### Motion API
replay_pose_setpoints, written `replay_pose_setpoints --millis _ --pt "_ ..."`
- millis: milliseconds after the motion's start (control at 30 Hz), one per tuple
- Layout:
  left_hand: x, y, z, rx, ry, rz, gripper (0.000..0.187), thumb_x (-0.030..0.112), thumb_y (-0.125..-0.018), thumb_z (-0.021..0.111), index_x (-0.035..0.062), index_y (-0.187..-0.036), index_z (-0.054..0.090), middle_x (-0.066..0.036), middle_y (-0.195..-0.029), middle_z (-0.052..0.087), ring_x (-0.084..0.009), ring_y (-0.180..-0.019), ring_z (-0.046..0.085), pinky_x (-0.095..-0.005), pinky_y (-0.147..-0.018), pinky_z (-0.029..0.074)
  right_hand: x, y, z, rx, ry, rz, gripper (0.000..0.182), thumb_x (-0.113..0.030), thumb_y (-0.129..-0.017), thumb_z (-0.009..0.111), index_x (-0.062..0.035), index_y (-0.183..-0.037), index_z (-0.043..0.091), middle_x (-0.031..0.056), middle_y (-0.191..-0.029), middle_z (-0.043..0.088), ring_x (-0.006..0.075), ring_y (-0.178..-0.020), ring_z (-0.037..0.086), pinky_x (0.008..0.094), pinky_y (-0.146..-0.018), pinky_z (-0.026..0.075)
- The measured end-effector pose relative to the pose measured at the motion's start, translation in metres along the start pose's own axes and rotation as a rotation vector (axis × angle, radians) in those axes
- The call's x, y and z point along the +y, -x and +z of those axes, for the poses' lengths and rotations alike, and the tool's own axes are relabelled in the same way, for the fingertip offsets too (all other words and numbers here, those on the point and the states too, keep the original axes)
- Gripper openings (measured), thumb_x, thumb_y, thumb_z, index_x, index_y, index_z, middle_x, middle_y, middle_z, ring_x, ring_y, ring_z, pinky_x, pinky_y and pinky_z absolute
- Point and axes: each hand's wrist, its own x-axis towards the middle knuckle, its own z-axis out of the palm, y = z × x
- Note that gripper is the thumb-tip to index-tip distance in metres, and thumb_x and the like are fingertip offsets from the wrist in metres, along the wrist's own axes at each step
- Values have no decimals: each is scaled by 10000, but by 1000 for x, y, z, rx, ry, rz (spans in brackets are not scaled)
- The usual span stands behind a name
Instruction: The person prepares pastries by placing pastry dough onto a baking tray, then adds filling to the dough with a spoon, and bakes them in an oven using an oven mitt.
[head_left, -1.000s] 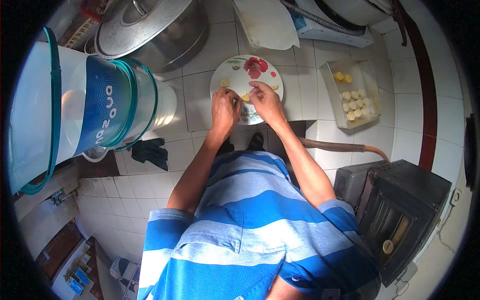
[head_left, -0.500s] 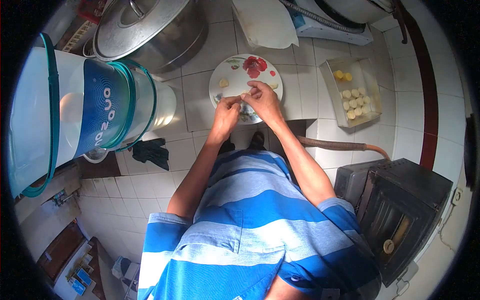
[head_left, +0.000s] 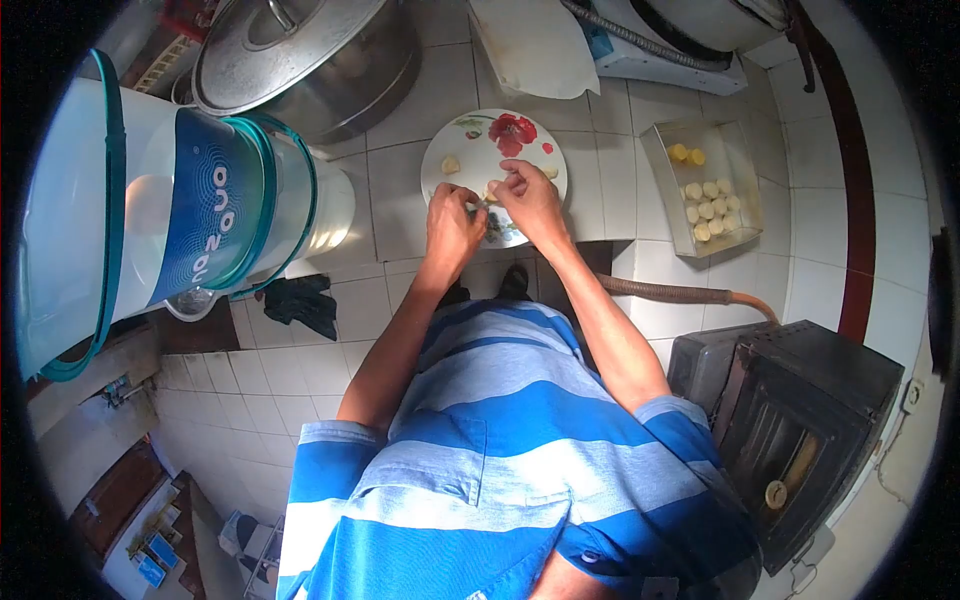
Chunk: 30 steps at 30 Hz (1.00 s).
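Both my hands are over a white plate (head_left: 440, 140) with red and blue flowers, near its front edge. A small piece of pale dough (head_left: 490, 194) sits between my fingertips, largely covered by them. My left hand (head_left: 456, 222) is closed, its fingers curled at the left side of the piece. From the right, my right hand (head_left: 534, 206) pinches the piece with thumb and fingers. Another pale dough lump (head_left: 450, 164) lies on the plate's left side. One more dough piece (head_left: 550, 172) shows partly beside my right fingers.
Right of the plate stands a rectangular tin (head_left: 655, 185) with several pale rounds and brighter yellow ones. A big lidded metal pot (head_left: 350, 90) and a clear bucket (head_left: 215, 220) are on the left. Behind lies a white sheet (head_left: 535, 50); a black oven (head_left: 810, 430) stands at lower right.
My left hand has turned, its fingers curling more and drawing slightly back from my right fingertips. The right hand stays nearly in place. The view has shifted slightly.
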Motion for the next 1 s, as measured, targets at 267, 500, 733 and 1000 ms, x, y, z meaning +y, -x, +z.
replay_pose_setpoints --millis 267,500,733,1000 --pt "0 -4 8 29 -112 48 148 102 -823 731 -19 -907 726 -218 -1000 630 -391 -964 627 -473 -870 511 -1 1 -9 -50 3 38 385 -182 -875 730 8 -1202 654 106 -850 701 203 -781 707 340 -734 561" --pt "8 -1 1 -31 148 -144 181 82 -858 648 -48 -960 724 -227 -946 685 -350 -866 692 -433 -797 547 2 4 -5 -59 -29 21 464 -202 -819 787 0 -1216 660 104 -888 706 184 -777 698 326 -745 564" --pt "-13 -6 -1 -16 325 -163 215 57 -867 628 -79 -1021 693 -210 -964 735 -281 -843 739 -381 -761 576 5 0 -3 -60 -42 68 482 -198 -785 818 1 -1198 669 94 -873 697 173 -767 691 311 -728 562" --pt "-2 -7 4 -38 360 -207 292 106 -853 739 -76 -1070 669 -205 -971 736 -270 -854 738 -373 -759 575 1 2 0 -13 53 11 416 -179 -822 776 -4 -1186 678 95 -884 683 200 -755 688 341 -731 559"
